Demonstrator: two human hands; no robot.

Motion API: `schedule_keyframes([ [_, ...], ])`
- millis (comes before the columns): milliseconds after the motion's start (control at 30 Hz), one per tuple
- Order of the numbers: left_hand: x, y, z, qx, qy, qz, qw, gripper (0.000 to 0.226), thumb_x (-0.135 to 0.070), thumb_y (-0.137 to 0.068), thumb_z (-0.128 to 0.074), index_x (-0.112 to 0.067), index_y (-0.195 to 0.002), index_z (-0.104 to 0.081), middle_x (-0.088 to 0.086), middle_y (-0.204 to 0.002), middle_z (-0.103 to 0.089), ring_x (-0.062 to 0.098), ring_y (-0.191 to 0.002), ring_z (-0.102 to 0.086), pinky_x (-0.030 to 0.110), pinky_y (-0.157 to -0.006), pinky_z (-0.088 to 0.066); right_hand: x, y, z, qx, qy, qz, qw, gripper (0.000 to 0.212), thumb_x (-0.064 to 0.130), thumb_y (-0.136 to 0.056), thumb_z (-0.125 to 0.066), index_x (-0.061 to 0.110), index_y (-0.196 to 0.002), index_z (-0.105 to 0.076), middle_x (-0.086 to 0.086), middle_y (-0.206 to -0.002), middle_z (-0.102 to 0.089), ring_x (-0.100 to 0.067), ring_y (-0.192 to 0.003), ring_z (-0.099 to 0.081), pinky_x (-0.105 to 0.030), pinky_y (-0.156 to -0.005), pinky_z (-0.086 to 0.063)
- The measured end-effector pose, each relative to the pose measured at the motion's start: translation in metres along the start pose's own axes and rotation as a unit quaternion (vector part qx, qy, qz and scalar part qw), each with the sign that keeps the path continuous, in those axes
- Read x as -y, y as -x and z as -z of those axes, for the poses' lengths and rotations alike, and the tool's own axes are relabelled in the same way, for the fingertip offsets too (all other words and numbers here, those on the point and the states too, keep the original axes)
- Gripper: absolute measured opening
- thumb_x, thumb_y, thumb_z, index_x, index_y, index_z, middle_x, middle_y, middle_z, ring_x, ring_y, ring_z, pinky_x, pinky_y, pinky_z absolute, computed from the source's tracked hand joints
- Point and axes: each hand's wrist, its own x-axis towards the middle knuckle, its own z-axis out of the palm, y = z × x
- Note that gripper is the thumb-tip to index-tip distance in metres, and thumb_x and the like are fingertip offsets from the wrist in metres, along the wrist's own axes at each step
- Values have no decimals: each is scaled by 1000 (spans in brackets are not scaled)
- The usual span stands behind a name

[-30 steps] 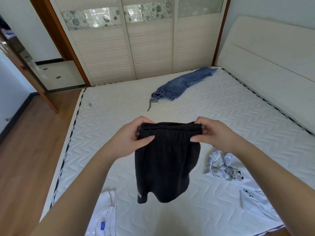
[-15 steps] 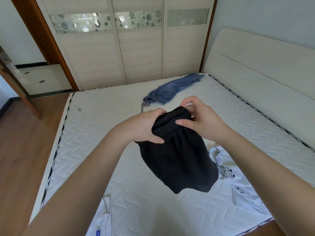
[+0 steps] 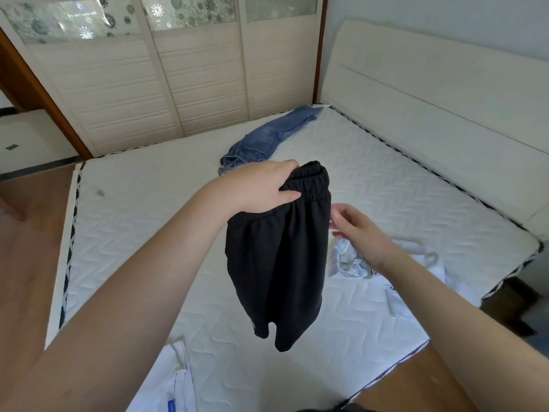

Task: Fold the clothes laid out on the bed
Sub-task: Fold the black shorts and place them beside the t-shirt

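Observation:
My left hand point(image 3: 261, 188) grips the doubled-over waistband of the black shorts point(image 3: 279, 263), which hang folded in half lengthwise above the white mattress point(image 3: 148, 233). My right hand point(image 3: 356, 230) hovers just right of the shorts, fingers relaxed and apart, holding nothing. Blue jeans point(image 3: 267, 138) lie crumpled near the far edge of the bed. A white printed garment point(image 3: 365, 269) lies on the mattress under my right forearm. Another white garment point(image 3: 175, 382) lies at the near edge.
A white headboard point(image 3: 445, 108) rises along the right side. Pale sliding wardrobe doors point(image 3: 178, 84) stand behind the bed. Wooden floor point(image 3: 26, 263) lies to the left and at the near right corner.
The waistband ends were brought together into my left hand. My right hand let go and dropped away to the right. The shorts now hang doubled from one hand.

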Motion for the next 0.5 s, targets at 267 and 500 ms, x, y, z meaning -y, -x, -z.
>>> schedule_keyframes([
  [267, -13, -13, 19, 9, 14, 13, 1000, 50, -55, -91, -52, -16, -123, -50, 8, -106, -64, 26, -95, -59, 45, -83, -48, -135, 13, -9, 40, -40, -278, 959, 59, 63, -98, -23, 27, -108, -70, 12, -115, -70, -5, -113, -60, -36, -106, -35],
  [500, -15, -27, 45, -4, 68, 20, 997, 18, -50, -88, -59, -49, -100, -46, -23, -93, -59, -11, -86, -54, 5, -64, -36, -161, -7, 22, 57, -107, -237, 964, 79, 67, -95, -1, 30, -122, -66, 11, -129, -64, -6, -129, -48, -39, -118, -20],
])
